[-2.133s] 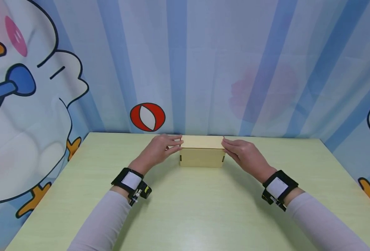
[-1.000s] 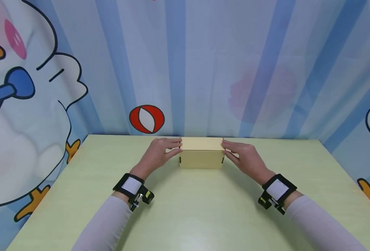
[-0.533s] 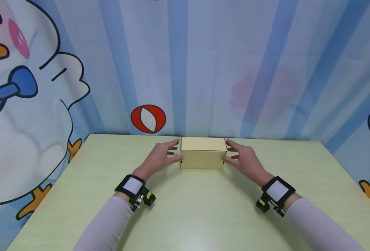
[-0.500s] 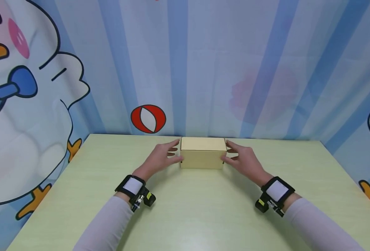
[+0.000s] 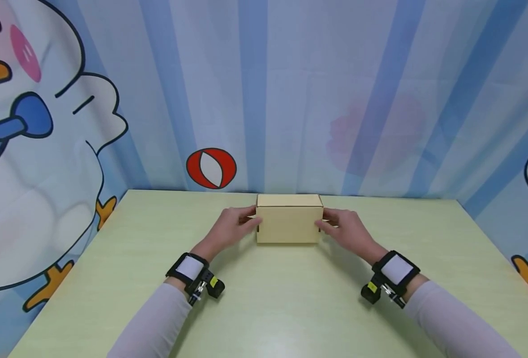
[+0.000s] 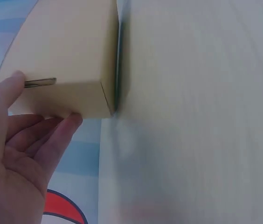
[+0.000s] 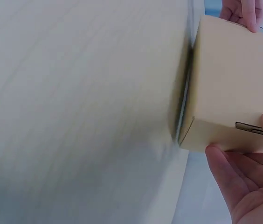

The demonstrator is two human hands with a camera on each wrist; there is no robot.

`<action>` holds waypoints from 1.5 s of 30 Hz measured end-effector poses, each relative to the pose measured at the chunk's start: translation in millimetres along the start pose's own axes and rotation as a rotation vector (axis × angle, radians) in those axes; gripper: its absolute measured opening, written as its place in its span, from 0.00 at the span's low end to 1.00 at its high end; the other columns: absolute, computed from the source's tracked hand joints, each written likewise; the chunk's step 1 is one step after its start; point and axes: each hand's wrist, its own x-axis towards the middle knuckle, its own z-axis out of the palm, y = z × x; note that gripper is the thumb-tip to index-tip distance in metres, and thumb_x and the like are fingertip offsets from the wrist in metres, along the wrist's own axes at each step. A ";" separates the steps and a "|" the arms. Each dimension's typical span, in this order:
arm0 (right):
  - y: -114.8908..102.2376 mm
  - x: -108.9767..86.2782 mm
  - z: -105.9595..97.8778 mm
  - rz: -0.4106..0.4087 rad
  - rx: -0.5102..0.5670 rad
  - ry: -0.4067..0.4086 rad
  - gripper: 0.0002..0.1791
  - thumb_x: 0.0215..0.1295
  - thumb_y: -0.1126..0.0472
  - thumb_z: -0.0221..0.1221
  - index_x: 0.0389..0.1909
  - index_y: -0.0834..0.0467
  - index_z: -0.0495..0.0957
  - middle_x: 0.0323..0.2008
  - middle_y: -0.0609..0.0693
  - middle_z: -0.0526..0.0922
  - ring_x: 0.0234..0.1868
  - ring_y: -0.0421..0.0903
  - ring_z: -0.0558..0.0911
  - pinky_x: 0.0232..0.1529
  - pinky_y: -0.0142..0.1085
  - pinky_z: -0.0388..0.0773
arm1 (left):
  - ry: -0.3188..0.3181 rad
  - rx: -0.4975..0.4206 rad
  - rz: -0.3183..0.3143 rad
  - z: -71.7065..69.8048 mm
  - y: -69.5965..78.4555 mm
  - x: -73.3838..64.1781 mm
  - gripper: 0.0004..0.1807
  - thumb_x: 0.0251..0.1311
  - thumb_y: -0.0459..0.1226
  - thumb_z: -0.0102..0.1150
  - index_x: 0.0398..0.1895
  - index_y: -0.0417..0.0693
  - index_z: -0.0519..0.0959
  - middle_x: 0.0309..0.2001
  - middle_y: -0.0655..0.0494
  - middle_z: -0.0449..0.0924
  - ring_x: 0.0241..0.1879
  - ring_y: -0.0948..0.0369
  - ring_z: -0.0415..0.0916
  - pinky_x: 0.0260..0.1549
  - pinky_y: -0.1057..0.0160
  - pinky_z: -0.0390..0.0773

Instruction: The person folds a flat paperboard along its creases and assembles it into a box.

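A closed tan cardboard box (image 5: 289,224) is at the far side of the table, between both hands. It leans back, its front face turned upward toward the head camera. My left hand (image 5: 229,227) grips the left end, thumb on the front face and fingers against the side. The right hand (image 5: 348,229) holds the opposite end the same way. In the left wrist view, the thumb lies beside a dark slot (image 6: 40,82) at the box's edge. A similar slot (image 7: 249,128) shows next to the thumb in the right wrist view. A narrow shadowed gap runs along the box's underside in both wrist views.
The pale wood-grain table (image 5: 286,308) extends toward the person. Its back edge meets a blue striped curtain (image 5: 299,99) printed with a cartoon duck (image 5: 35,209) and a red-and-white ball (image 5: 211,168). Black wrist straps (image 5: 191,271) carry small cameras.
Both hands have slid from the top edges down to the box's ends, thumbs moving onto the front. The box has tipped backward, showing more front and less top.
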 end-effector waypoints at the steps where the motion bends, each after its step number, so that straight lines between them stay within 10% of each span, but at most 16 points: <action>1: -1.1 0.4 -1.0 0.003 0.018 -0.002 0.19 0.71 0.55 0.58 0.56 0.63 0.80 0.44 0.59 0.88 0.44 0.54 0.88 0.43 0.42 0.86 | 0.005 0.002 -0.009 -1.2 0.3 0.4 0.27 0.69 0.47 0.57 0.67 0.46 0.72 0.61 0.47 0.80 0.55 0.54 0.83 0.54 0.56 0.82; 25: -2.3 2.3 -2.8 0.202 0.200 -0.134 0.23 0.74 0.48 0.53 0.50 0.63 0.83 0.39 0.58 0.87 0.35 0.47 0.87 0.41 0.38 0.86 | 0.105 -0.091 -0.244 3.0 7.6 5.4 0.22 0.67 0.51 0.59 0.30 0.43 0.89 0.31 0.49 0.88 0.28 0.60 0.86 0.32 0.64 0.86; 45: -0.2 3.6 -3.0 0.274 0.161 -0.184 0.22 0.74 0.48 0.52 0.41 0.63 0.85 0.30 0.53 0.86 0.31 0.44 0.85 0.38 0.37 0.85 | 0.064 -0.042 -0.337 12.1 6.2 8.8 0.24 0.68 0.52 0.56 0.31 0.41 0.88 0.27 0.49 0.86 0.22 0.62 0.82 0.27 0.66 0.85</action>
